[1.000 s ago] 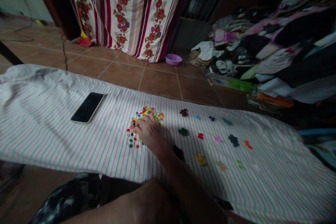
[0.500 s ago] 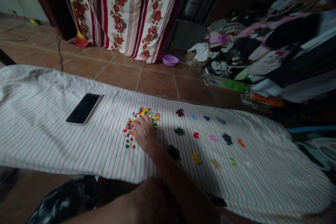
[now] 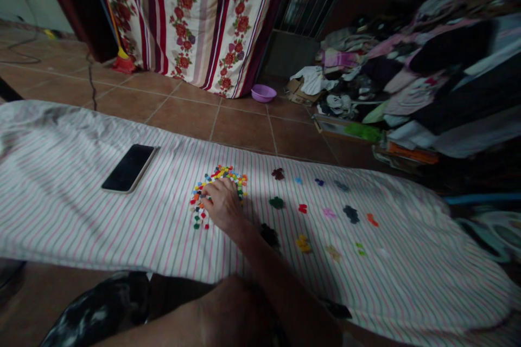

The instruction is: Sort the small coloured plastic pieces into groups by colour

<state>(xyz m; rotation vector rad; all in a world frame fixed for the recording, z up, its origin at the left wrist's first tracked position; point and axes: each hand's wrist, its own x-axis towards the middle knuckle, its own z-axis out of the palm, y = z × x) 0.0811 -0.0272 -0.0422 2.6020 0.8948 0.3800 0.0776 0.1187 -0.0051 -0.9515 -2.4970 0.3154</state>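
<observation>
My right hand (image 3: pixel 223 206) reaches in from the lower right over a mixed pile of small coloured cube beads (image 3: pixel 199 217). Its fingers are bent down into the pile, thumb close to the index finger. Whatever sits at the fingertips is too small to name. Under and around the hand lie red, yellow, orange, green, white and blue pieces. To the right are small sorted heaps: black (image 3: pixel 269 235), dark green (image 3: pixel 277 203), dark red (image 3: pixel 278 174), yellow (image 3: pixel 303 244), dark grey (image 3: pixel 351 214) and several other colours. My left hand is out of view.
A striped cloth (image 3: pixel 73 217) covers the long work surface. On its left lies a phone (image 3: pixel 128 168). Beyond are a tiled floor, a purple basin (image 3: pixel 263 93), a broom (image 3: pixel 124 62), a floral curtain (image 3: pixel 203 16) and piled clothes (image 3: pixel 391 70). A bare knee (image 3: pixel 228 303) shows below.
My right hand stays over the pile, its thumb and fingers shifting slightly. The whole view has drifted a little; the sorted heaps look the same.
</observation>
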